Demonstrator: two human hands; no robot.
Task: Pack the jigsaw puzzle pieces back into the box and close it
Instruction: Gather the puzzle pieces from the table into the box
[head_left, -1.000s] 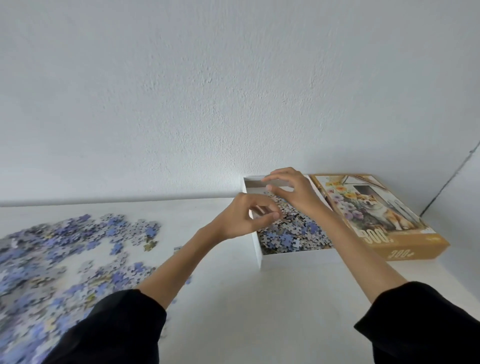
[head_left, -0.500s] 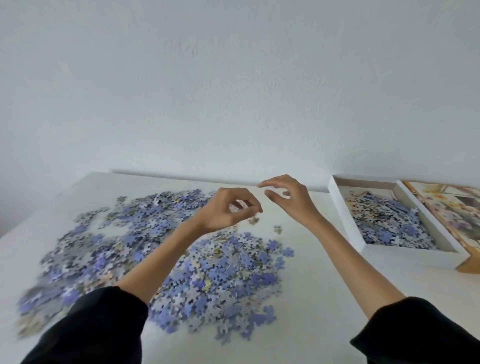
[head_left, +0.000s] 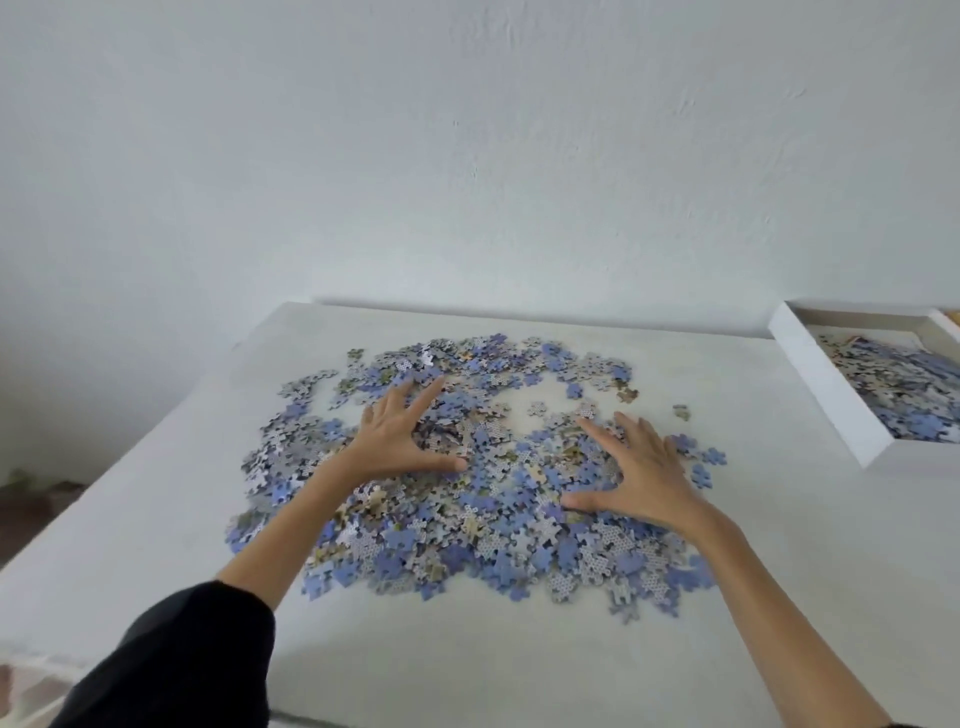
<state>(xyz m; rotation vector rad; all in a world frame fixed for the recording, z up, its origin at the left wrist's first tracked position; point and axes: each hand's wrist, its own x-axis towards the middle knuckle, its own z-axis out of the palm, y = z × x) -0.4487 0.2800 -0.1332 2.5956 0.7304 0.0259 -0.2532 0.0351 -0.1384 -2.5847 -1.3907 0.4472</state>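
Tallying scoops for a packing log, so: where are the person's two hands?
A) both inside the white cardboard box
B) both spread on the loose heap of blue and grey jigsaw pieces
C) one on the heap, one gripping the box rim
B: the left hand and right hand lie, fingers spread, on the heap of blue and grey jigsaw pieces, apart from the white cardboard box at the right.

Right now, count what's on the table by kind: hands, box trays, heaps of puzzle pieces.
Hands: 2, left hand and right hand, both spread open.
Box trays: 1, the white box, open.
Heaps of pieces: 2, the loose heap under the hands and the boxed heap.
Total: 5. Single pieces are too many to count.
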